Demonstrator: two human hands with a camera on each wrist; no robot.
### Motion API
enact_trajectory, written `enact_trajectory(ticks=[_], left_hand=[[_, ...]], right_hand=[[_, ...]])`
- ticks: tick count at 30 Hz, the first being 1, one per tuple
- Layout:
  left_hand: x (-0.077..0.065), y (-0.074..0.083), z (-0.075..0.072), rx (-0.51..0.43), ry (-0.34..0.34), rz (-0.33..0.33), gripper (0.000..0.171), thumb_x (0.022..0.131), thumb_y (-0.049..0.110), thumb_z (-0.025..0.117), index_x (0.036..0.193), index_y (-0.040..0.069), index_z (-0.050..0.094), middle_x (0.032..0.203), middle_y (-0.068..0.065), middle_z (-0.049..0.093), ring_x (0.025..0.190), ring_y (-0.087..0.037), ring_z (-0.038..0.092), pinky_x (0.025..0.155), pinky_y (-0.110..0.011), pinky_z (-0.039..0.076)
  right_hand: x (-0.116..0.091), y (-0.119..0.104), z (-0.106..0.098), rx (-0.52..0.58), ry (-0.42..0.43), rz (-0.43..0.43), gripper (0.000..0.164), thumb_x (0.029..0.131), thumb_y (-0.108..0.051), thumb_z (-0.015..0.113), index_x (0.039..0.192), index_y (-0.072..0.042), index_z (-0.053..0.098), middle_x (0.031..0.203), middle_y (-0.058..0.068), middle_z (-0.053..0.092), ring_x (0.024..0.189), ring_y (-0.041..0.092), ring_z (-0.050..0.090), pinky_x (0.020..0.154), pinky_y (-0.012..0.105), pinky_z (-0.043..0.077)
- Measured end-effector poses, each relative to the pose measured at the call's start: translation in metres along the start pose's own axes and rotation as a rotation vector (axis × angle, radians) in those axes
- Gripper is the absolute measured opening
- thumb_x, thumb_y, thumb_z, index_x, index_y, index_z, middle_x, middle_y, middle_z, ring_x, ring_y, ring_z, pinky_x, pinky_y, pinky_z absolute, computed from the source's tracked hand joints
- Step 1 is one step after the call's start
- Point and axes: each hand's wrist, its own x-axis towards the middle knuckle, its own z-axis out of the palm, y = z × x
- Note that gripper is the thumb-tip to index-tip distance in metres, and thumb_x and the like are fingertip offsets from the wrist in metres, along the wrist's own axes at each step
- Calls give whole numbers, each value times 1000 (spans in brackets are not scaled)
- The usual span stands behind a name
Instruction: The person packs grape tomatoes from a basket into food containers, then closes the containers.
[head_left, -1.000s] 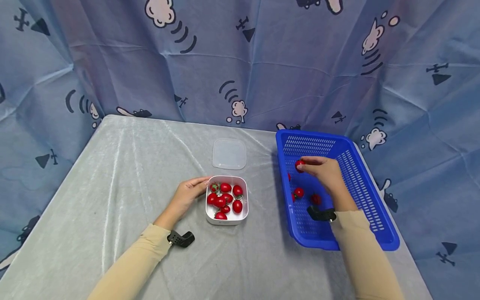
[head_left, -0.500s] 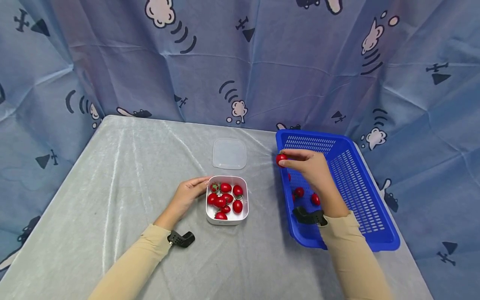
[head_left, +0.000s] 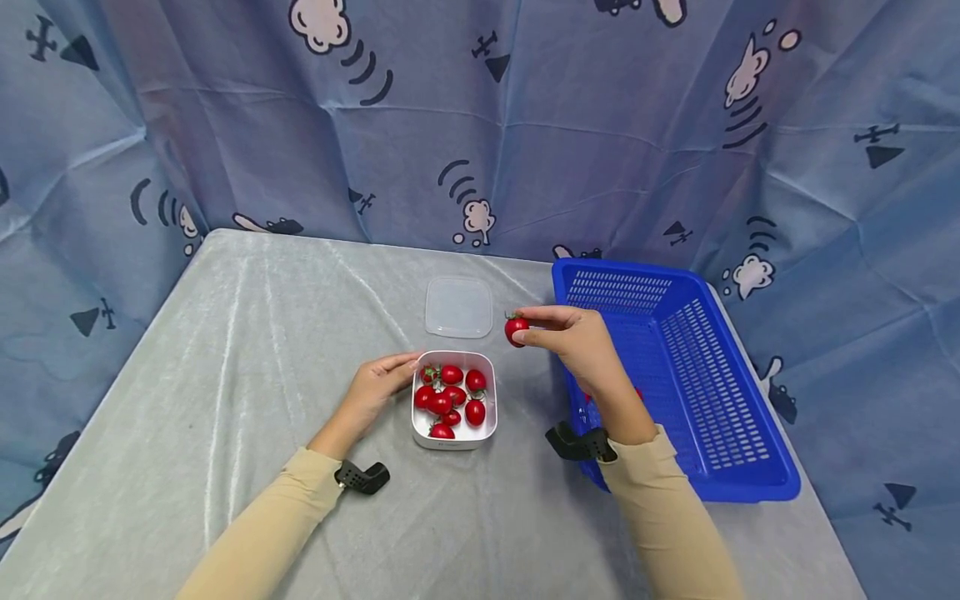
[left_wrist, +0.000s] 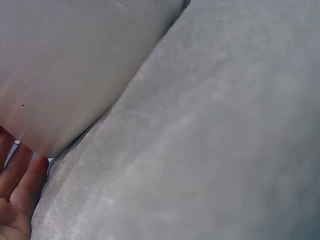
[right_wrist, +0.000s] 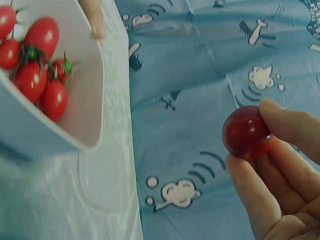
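My right hand [head_left: 581,342] pinches a cherry tomato [head_left: 516,329] between thumb and fingers, raised over the table between the blue basket and a white square box [head_left: 453,445]. The right wrist view shows this tomato [right_wrist: 246,132] as round and glossy red at the fingertips. Inside the box lie several more cherry tomatoes [head_left: 452,375], some with green stems. Fairly straight fingers of my left hand [head_left: 373,387] touch the box's left side near its far corner. Up close in the left wrist view, its fingertips [left_wrist: 37,167] rest against the pale box wall [left_wrist: 75,65].
A clear plastic lid [head_left: 459,308] lies flat behind the box. On the right stands a blue perforated basket [head_left: 678,367]; bits of red tomatoes [head_left: 588,397] show in it beside my right forearm. A patterned blue curtain [head_left: 405,167] hangs behind the pale cloth-covered table [head_left: 225,375].
My right hand has carried the cherry tomato leftward, from above the basket past its left rim toward the box. The left hand and the box have stayed put.
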Motion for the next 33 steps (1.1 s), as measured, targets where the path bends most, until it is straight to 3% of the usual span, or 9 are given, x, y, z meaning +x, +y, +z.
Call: enact_trajectory(ticks=[9,18,26,33], left_hand=[[1,-1,-1,-6,-15,15,40,99,15,60,131,-9,59,116,2,72,99,3,66,94,-18,54],[0,-1,-1,-1,-12,12,40,99,15,60,131,-9,59,117,2,72,99,3,65,93,-17,54],[1,-2,-2,-7,-10,11,41,99,15,61,131,-10,59,113,6,72,98,4,65,92,-16,54],[2,-3,-3,-21,-25,22,41,99,15,61,130,-10,58,112,6,73,100,2,66,94,-17,54]], right_hand=[[-8,-7,23,56,-36,-50,38,82,-13,82,116,-1,72,96,0,78,84,6,72,80,21,57],[-12,-7,40,63,-46,-46,35,81,-12,82,113,-3,75,110,11,76,107,18,67,93,27,57],[-13,2,58,209,-13,-27,36,82,-4,79,115,5,71,105,7,77,93,9,69,82,22,59],[-7,18,75,138,-11,16,33,80,-8,81,112,0,75,103,7,77,93,7,67,82,20,56]])
